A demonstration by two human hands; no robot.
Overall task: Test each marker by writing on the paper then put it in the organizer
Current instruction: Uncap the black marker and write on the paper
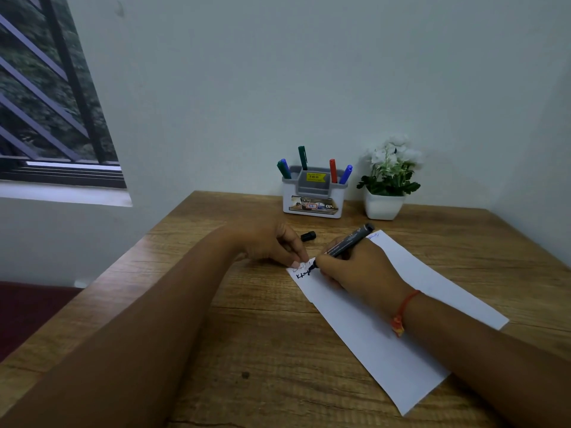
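Note:
A white paper sheet (386, 335) lies slantwise on the wooden desk (247, 335). My right hand (355, 270) grips a black marker (350, 242), its tip on the paper's far left corner beside black writing. My left hand (275, 242) presses its fingertips on that corner. The marker's black cap (308, 236) lies on the desk beyond my hands. A white and grey organizer (313, 196) stands at the back by the wall. It holds several markers: green and blue ones at its left (284, 168), a green one (302, 157), a red one (333, 170) and a blue one (346, 174).
A white pot with white flowers (387, 180) stands right of the organizer against the wall. A barred window (46, 103) is at the left. The desk's left edge runs diagonally past my left forearm, with dark floor beyond it.

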